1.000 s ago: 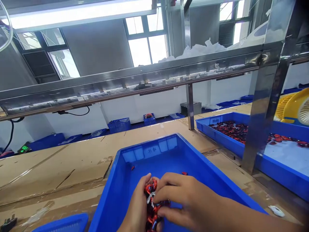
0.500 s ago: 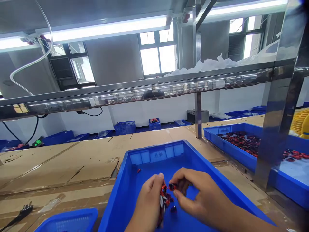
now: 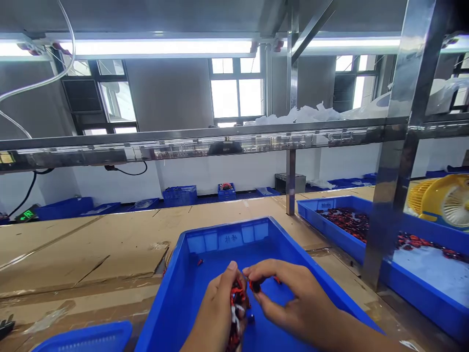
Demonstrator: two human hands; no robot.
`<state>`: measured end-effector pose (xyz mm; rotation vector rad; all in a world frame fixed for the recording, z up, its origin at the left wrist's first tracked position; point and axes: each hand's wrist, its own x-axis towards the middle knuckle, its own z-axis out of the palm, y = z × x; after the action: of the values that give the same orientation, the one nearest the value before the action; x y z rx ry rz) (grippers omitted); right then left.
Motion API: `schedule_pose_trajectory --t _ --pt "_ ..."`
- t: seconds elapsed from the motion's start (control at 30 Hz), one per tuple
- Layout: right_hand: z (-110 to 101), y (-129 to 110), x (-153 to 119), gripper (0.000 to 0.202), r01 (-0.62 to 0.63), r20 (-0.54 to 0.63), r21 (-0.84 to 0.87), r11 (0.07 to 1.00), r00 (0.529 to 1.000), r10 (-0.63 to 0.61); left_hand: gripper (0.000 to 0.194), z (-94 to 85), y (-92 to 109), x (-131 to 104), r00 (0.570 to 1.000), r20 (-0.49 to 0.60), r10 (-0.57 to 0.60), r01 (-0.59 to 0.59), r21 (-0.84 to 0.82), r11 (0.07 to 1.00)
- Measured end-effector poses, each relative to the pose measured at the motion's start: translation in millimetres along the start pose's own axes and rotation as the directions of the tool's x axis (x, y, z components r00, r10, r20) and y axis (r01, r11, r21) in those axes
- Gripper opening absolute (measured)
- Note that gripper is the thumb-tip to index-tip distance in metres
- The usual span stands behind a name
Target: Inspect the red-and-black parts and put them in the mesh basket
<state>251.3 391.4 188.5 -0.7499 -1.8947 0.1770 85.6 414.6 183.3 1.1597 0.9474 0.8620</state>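
My left hand [image 3: 220,303] is closed around a handful of small red-and-black parts [image 3: 237,298], with some white bits among them. Between thumb and fingertips, my right hand [image 3: 289,293] pinches a single small red-and-black part [image 3: 254,285] close beside that handful. Both hands are over a blue plastic tray [image 3: 229,238]. One loose small part [image 3: 200,262] lies near the tray's far left corner. A dark piece [image 3: 251,319] shows below the hands. What exactly the small parts are cannot be made out.
Another blue tray [image 3: 311,210] with many red-and-black parts stands to the right, behind a metal post [image 3: 392,161]. A yellow fan [image 3: 439,198] is beyond it. A blue basket [image 3: 84,337] sits at lower left on the cardboard-covered table [image 3: 110,234]. A metal shelf rail [image 3: 183,142] crosses above.
The view has turned slightly right and levelled. My right hand has brought its pinched part closer to the left hand; the left hand keeps its handful.
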Motion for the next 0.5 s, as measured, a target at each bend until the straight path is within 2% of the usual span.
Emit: schedule_pose_trajectory --t 0.17,0.23,0.3,0.37,0.5 --pt "1.9 0.6 -1.1 0.033 -0.022 0.008 0.020 1.000 1.000 0.022 0.058 3.2 4.0 -3.5 0.990 0.086 -0.114 0.121 -0.073 0.990" --pt "1.5 2.0 -1.2 0.030 -0.129 0.010 0.043 0.991 0.992 0.129 0.057 3.3 5.3 -3.1 0.980 0.149 -0.132 0.150 -0.115 0.982" --pt "0.5 3.7 -1.1 0.029 -0.267 0.023 0.090 0.959 0.964 0.266 0.056 2.8 5.6 -2.3 0.966 0.218 -0.139 0.175 -0.156 0.972" --pt "-0.9 5.1 -0.5 0.029 -0.329 0.038 0.101 0.939 0.944 0.326 0.054 2.0 4.7 -1.8 0.953 0.262 -0.150 0.203 -0.188 0.961" --pt "-3.1 4.0 1.5 0.025 -0.216 0.035 0.018 0.976 0.976 0.216 0.052 0.5 0.6 -0.7 0.946 0.279 -0.166 0.234 -0.230 0.945"
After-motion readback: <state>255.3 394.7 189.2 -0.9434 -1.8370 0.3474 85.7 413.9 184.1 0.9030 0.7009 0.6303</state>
